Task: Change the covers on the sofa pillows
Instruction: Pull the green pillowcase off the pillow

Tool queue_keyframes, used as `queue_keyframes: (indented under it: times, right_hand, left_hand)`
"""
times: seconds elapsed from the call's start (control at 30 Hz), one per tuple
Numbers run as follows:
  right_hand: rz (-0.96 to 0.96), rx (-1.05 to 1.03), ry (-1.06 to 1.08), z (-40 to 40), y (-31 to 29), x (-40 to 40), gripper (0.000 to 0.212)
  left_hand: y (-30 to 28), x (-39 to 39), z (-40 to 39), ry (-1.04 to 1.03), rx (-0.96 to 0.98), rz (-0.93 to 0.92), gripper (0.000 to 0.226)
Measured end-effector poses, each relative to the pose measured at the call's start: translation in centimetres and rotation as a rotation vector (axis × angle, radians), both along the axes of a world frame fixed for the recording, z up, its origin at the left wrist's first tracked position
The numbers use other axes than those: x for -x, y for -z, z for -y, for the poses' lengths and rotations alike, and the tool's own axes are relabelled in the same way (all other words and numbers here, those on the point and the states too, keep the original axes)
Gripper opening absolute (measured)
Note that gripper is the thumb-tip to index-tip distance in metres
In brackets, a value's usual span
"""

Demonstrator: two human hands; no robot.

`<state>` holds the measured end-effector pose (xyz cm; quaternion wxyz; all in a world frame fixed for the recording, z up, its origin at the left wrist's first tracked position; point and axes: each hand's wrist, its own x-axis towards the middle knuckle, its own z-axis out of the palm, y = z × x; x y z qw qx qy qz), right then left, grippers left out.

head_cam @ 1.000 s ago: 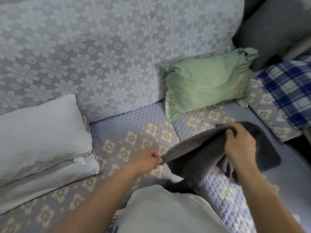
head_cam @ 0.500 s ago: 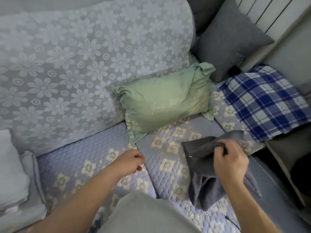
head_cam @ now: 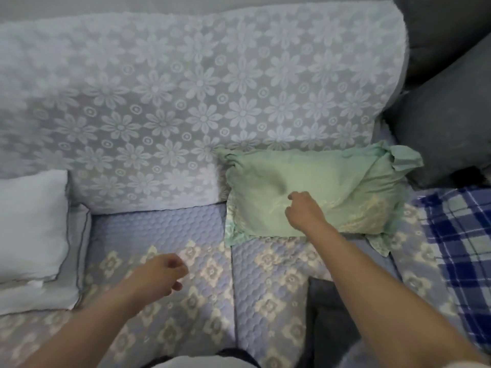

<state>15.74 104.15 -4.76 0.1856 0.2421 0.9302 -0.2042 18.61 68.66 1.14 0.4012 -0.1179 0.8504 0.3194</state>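
A green pillow (head_cam: 332,192) with pale script leans against the sofa back, right of centre. My right hand (head_cam: 303,211) is on its front face, fingers curled into the cover, which dimples and creases just above the knuckles. My left hand (head_cam: 159,274) hovers over the quilted seat (head_cam: 186,229), loosely curled and holding nothing. A dark grey cover (head_cam: 324,314) lies loose on the seat under my right forearm, partly hidden by it.
Two bare white pillows (head_cam: 29,227) are stacked at the left. A blue plaid pillow (head_cam: 465,248) lies at the right, with dark grey cushions (head_cam: 446,128) behind it. A floral lace throw (head_cam: 186,102) covers the sofa back.
My right hand let go of the dark grey cover, which now lies on the seat, and reached forward onto the green pillow. The view swung back to the left.
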Motion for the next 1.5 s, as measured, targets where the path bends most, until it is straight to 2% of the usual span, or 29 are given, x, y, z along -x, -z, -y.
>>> queue_keyframes:
  times: [0.07,0.13,0.23,0.3,0.37,0.43,0.5,0.53,0.6,0.63,0.7,0.73,0.77,0.83,0.9,0.97,1.03,1.07,1.13,1.2,1.27,1.37,1.47,1.5]
  right_hand:
    - [-0.092,-0.056,-0.078,-0.4,-0.4,5.1,0.054]
    - [-0.116,-0.111,-0.151,-0.9,0.3,9.2,0.074]
    - [0.039,-0.219,-0.209,-2.1,3.1,12.2,0.106]
    - [0.151,-0.211,-0.155,-2.2,5.5,12.0,0.112]
    - [0.216,-0.203,-0.124,-1.7,7.2,9.3,0.097]
    - [0.212,-0.181,-0.159,-0.6,8.4,5.5,0.066]
    - [0.153,-0.055,-0.119,0.8,8.9,1.5,0.045]
    - [0.096,-0.006,-0.097,1.5,8.8,-0.1,0.042]
    - [-0.065,-0.022,-0.057,3.0,7.2,-2.2,0.04]
    - [-0.179,-0.062,-0.033,3.8,6.1,-3.1,0.038]
    - [-0.489,-0.091,0.026,6.3,3.4,-5.6,0.032]
    - [-0.613,-0.085,0.025,8.1,2.3,-7.2,0.032]
    - [-0.654,-0.077,-0.018,10.3,1.8,-9.1,0.035]
    - [-0.562,-0.007,-0.225,15.1,1.7,-13.5,0.045]
    - [-0.24,0.272,-0.395,19.0,2.0,-16.9,0.051]
    - [0.093,0.646,-0.365,20.4,2.7,-19.0,0.042]
    - [0.142,0.797,-0.2,19.8,3.7,-20.5,0.026]
    - [0.1,0.759,-0.085,18.6,4.5,-20.9,0.023]
    - [0.09,0.538,0.086,15.1,6.6,-21.9,0.024]
    - [0.194,0.303,0.156,10.6,8.1,-22.6,0.027]
    - [0.299,0.22,0.195,6.6,9.5,-23.3,0.032]
    - [0.414,0.29,0.403,2.7,13.4,-25.3,0.051]
    - [0.556,0.473,0.617,2.5,18.3,-28.1,0.101]
    - [0.564,0.484,0.646,2.9,19.2,-28.4,0.11]
  left_hand:
    - [0.0,0.3,1.1,-0.043,0.031,0.007,0.015]
    - [-0.3,0.7,2.6,-0.102,0.054,0.007,0.015]
    - [-0.2,0.4,4.3,-0.191,0.052,-0.02,0.015]
    - [0.5,-0.4,5.2,-0.252,0.046,0.0,0.016]
    - [1.1,-1.5,5.4,-0.325,0.011,0.069,0.018]
    - [1.3,-2.7,5.1,-0.415,-0.058,0.13,0.013]
    - [1.2,-3.8,4.0,-0.494,-0.139,0.188,0.012]
    - [1.0,-4.1,3.4,-0.532,-0.18,0.218,0.013]
    - [0.8,-4.1,2.1,-0.61,-0.295,0.281,0.02]
    - [0.7,-3.8,1.5,-0.658,-0.357,0.313,0.031]
    - [0.4,-3.0,0.3,-0.701,-0.502,0.358,0.053]
    - [0.2,-2.3,-0.1,-0.7,-0.577,0.357,0.057]
    - [-0.1,-1.6,-0.5,-0.693,-0.632,0.337,0.055]
    - [0.1,-1.0,-0.2,-0.618,-0.62,0.224,0.041]
    - [1.5,-1.5,1.6,-0.427,-0.277,-0.054,0.027]
    - [4.0,-3.2,6.0,-0.291,0.116,-0.217,0.026]
    - [5.9,-5.8,11.8,-0.315,0.354,-0.12,0.04]
    - [6.9,-6.8,14.8,-0.31,0.469,-0.031,0.042]
    - [9.3,-9.0,20.5,-0.294,0.628,0.113,0.034]
    - [11.7,-10.6,23.6,-0.26,0.69,0.19,0.021]
    - [14.3,-12.1,25.0,-0.189,0.689,0.198,0.012]
    - [13.0,-12.9,20.7,-0.133,0.595,0.146,0.027]
    - [12.0,-14.3,15.1,-0.112,0.449,0.121,0.026]
    - [11.8,-14.4,13.2,-0.086,0.396,0.134,0.024]
